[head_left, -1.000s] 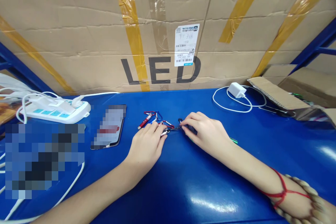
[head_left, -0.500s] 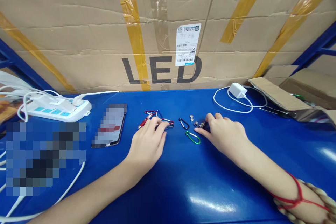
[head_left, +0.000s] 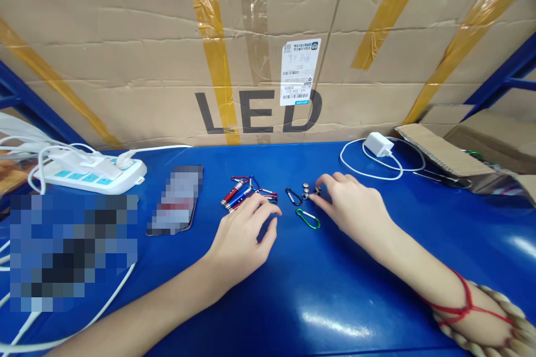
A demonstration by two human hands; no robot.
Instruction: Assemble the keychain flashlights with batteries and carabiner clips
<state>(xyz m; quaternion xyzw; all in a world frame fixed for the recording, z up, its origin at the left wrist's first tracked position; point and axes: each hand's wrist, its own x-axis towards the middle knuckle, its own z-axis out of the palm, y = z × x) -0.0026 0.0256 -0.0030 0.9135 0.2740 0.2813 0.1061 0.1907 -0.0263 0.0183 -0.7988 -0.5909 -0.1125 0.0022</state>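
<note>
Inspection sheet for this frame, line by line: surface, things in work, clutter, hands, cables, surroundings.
Surface: blue table, shiny, with light glare.
Things in work: red tube, blue tube, black clip, green clip, small metal pieces.
Clutter: phone, charger; far left pixelated, cannot tell.
Hands: left hand by the tubes, half-open, nothing seen in it; right hand at the metal pieces, grip unclear.
Cables: white cable looped at the charger; others around the power strip.
Surroundings: LED carton behind, blue frame, open box at right.
</note>
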